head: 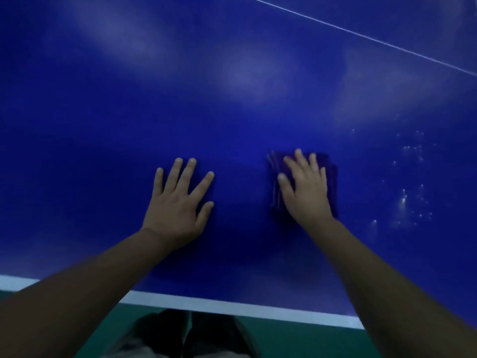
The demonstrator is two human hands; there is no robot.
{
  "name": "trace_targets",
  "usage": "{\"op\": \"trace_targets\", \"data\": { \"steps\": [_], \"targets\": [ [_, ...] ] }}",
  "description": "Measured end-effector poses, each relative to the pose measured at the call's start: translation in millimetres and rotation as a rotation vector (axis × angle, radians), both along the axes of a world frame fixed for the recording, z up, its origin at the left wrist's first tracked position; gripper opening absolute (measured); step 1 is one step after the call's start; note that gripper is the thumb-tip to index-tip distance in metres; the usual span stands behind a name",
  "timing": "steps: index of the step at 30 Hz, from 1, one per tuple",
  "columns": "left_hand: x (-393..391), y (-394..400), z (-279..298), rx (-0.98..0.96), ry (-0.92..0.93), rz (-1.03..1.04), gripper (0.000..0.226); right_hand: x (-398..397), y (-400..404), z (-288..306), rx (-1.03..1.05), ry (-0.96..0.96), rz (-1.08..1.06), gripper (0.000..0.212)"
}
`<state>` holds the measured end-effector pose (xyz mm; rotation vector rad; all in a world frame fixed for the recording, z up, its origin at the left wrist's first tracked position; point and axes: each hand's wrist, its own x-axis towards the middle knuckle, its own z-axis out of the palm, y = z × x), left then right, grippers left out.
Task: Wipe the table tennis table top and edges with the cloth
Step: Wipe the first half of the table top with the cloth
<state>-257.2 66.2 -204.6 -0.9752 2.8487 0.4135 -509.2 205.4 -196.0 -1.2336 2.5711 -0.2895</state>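
The left hand (178, 205) lies flat on the blue table tennis bench (232, 99), its fingers (178, 171) spread straight and holding nothing, apparently bracing the person's lean. Just to its right, a small gap apart, the right hand (305, 187) presses down on a folded purple cloth (331, 177), fingers straight on top of it rather than curled around it. The cloth sits on the playing surface well inside the near white edge line (232, 307), between the bare hand and a scatter of pale specks (410, 192) further right (droplets or dust, hard to say which). It looks soft, light and limp, so it should slide easily under a flat palm; pressing its middle keeps the folds together, while pinching a corner would likely let it unfold or bunch. A thin white line (361, 34) crosses the far right.
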Motion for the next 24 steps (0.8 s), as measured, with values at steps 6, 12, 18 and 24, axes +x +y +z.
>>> {"op": "trace_targets", "data": {
  "steps": [6,12,18,24],
  "targets": [
    [8,8,-1,-0.010,-0.016,0.007,0.065,71,-41,-8,-0.004,0.123,-0.003,0.050],
    [25,22,-3,-0.005,-0.005,0.000,0.065,100,52,3,0.061,0.101,0.431,0.051],
    [30,25,-5,-0.011,0.013,-0.012,0.064,88,-2,1,0.045,0.029,-0.125,0.049],
    [34,29,-7,-0.010,0.039,-0.008,0.063,182,60,-3,0.007,0.062,0.214,0.049]
  ]
}}
